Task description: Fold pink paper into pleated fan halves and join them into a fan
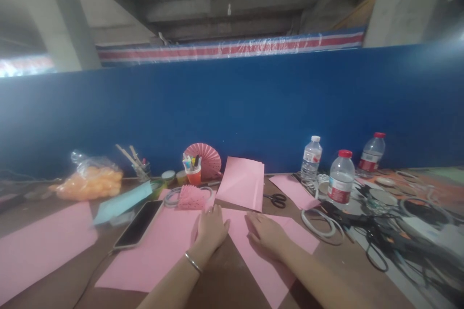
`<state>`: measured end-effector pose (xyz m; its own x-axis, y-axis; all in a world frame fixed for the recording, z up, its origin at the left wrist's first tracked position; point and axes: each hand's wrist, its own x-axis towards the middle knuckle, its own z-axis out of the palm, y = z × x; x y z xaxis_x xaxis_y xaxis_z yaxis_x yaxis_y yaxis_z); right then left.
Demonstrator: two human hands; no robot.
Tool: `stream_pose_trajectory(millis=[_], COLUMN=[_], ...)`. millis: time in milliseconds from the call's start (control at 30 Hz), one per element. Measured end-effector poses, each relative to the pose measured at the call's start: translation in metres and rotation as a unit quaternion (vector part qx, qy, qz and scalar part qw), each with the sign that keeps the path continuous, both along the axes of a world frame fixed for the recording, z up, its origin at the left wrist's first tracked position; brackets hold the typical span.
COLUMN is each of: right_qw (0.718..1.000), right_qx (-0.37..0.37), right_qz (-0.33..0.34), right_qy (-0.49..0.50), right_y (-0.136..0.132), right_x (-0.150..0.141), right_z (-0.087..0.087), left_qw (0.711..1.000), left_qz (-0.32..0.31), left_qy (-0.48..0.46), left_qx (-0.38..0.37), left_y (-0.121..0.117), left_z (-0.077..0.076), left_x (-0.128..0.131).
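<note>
Pink paper sheet (253,251) lay flat on the brown table (224,285), near its front edge. The left hand (211,227) and right hand (266,231) pressed on it, palms down, fingers spread, gripping nothing. Behind them, an orange cup (195,175) held coloured pens, a glass jar (141,170) held wooden sticks, and three capped plastic bottles (340,178) stood to the right.

Our forearms are bare, with no sleeves showing. We wear a thin silver bangle (193,262) on our left wrist.

Blue partition wall (253,106) under concrete beams (217,9)
</note>
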<state>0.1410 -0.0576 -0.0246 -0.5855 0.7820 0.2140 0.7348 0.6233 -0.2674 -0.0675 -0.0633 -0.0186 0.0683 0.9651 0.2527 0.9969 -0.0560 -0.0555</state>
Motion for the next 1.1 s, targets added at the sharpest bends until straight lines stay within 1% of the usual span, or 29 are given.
stream_pose_trajectory(millis=[100, 167, 267, 367, 400, 467, 533, 600, 633, 700, 767, 833, 967, 1033, 1100], right_qw=[0.999, 0.997, 0.990, 0.979, 0.976, 0.973, 0.973, 0.977, 0.978, 0.978, 0.977, 0.975, 0.972, 0.969, 0.965], right_qx=[0.014, 0.024, 0.036, 0.049, 0.055, 0.066, 0.070, 0.066, 0.061, 0.050, 0.031, 0.010, -0.025, -0.038, -0.045], right_qz=[-0.035, -0.073, -0.133, -0.184, -0.194, -0.201, -0.195, -0.186, -0.188, -0.193, -0.203, -0.213, -0.229, -0.240, -0.258], right_qy=[-0.009, -0.021, -0.043, -0.068, -0.077, -0.093, -0.098, -0.083, -0.063, -0.059, -0.065, -0.066, -0.054, -0.037, -0.008], right_y=[-0.001, -0.001, -0.002, -0.005, -0.006, -0.004, 0.005, 0.021, 0.031, 0.053, 0.073, 0.088, 0.105, 0.110, 0.114], right_x=[0.015, 0.031, 0.054, 0.068, 0.070, 0.071, 0.068, 0.065, 0.063, 0.061, 0.060, 0.060, 0.063, 0.070, 0.083], right_z=[-0.002, -0.004, -0.007, -0.008, -0.007, -0.004, 0.003, 0.012, 0.016, 0.022, 0.023, 0.020, 0.015, 0.017, 0.024], left_qw=[0.999, 0.999, 0.999, 0.999, 1.000, 0.998, 0.990, 0.983, 0.981, 0.980, 0.978, 0.976, 0.968, 0.958, 0.946], left_qz=[0.021, 0.024, 0.033, 0.038, 0.023, -0.036, -0.101, -0.138, -0.144, -0.147, -0.148, -0.151, -0.169, -0.189, -0.201], left_qy=[0.022, 0.032, 0.034, 0.011, -0.003, -0.035, -0.067, -0.090, -0.097, -0.107, -0.116, -0.119, -0.132, -0.165, -0.215], left_qx=[0.025, 0.029, 0.018, -0.003, -0.015, -0.045, -0.075, -0.083, -0.081, -0.078, -0.087, -0.105, -0.133, -0.139, -0.138], left_y=[-0.001, -0.002, 0.000, 0.005, 0.006, 0.008, 0.008, 0.006, 0.004, 0.000, -0.005, -0.011, -0.017, -0.016, -0.013], left_z=[0.000, -0.001, -0.005, -0.009, -0.010, -0.008, -0.004, 0.001, 0.004, 0.009, 0.014, 0.019, 0.030, 0.036, 0.042], left_x=[-0.003, -0.002, -0.002, -0.005, -0.006, -0.007, -0.006, -0.002, 0.000, 0.003, 0.004, 0.004, -0.002, -0.006, -0.012])
